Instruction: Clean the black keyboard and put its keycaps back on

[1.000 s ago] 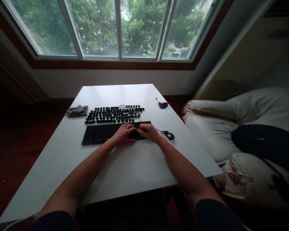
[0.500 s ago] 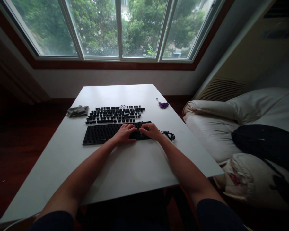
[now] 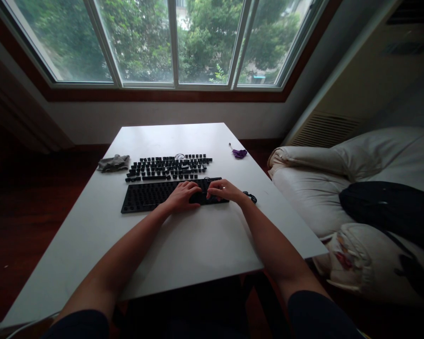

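A black keyboard (image 3: pixel 148 195) with keycaps off lies on the white table. My left hand (image 3: pixel 184 194) rests on its right half, fingers lying over the board and the thumb apart near the front edge. Just to the right, my right hand (image 3: pixel 224 189) is over the keyboard's right end, thumb and fingers curled together in a pinch. Whatever is between those fingertips is too small to make out. Beyond the board, loose black keycaps (image 3: pixel 159 165) are laid out in rows, with a thin wire loop (image 3: pixel 179 156) among the farther ones.
A grey cloth (image 3: pixel 113 163) lies at the table's left edge. On the right are a purple brush-like item (image 3: pixel 239 153) and a black cable (image 3: pixel 251 197), partly behind my right wrist. A pale sofa (image 3: pixel 304 188) with a dark bag (image 3: pixel 388 207) stands beside the white table (image 3: pixel 198 240).
My right hand has shifted a little to the right, away from my left fingers, and now covers more of the cable. The left hand stays in place.
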